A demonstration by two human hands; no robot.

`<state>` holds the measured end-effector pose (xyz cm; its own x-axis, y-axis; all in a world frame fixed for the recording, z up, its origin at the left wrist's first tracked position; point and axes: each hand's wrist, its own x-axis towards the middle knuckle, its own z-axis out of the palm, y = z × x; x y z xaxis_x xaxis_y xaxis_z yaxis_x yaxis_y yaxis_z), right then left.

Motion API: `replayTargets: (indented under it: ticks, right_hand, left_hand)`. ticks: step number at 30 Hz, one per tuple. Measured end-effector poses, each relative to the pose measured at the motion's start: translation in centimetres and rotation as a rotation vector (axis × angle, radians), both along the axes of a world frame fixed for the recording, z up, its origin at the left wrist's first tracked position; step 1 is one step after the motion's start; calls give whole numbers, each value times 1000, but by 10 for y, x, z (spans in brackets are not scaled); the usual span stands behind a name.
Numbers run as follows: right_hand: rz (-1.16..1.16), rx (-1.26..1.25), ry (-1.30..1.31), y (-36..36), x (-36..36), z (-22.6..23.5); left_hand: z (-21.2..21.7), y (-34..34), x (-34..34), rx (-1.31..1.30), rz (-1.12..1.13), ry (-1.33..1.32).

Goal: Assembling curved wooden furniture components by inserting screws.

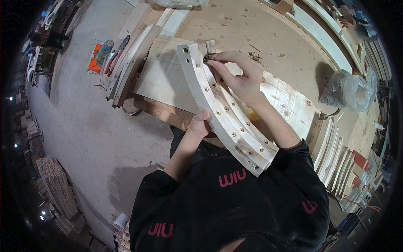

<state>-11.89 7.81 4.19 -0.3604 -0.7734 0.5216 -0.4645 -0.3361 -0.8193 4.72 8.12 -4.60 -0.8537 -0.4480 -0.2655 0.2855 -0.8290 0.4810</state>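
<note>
I'm seeing the left hand [198, 125] gripping the outer edge of a pale curved wooden piece with a row of round holes [222, 110], fingers wrapped around that edge near its middle. The piece is standing tilted, its lower end resting against the person's black top and its upper end leaning over a flat light plywood board [168, 80]. The right hand [237, 77] is reaching to the upper end, fingers pressed together and pinching something small at a hole there; I can't tell what it is. The board is lying on the dusty wooden surface [252, 29]. A clear plastic bag of small hardware [348, 89] is sitting to the right, well apart. More curved wooden strips [128, 63] are lying left of the board, with an orange-handled tool [97, 56] just beside them
</note>
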Motion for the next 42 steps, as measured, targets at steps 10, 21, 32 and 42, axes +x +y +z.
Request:
replayTargets:
  ticks: [10,21,32,42]
  right_hand:
    - [-138,-99,337,1,-23,-12]
    - [-231,813,483,6,-147,-124]
    - [-248,707,-250,9,-152,-107]
    - [378,446,-906,41,-96,-53]
  left_hand:
    - [-13,1,4,-37,53,-35]
    - [-11,1,8,-2,140,-64]
    - [-17,1,9,72,174,-52]
    - [-13,-1,18,15,212,-81]
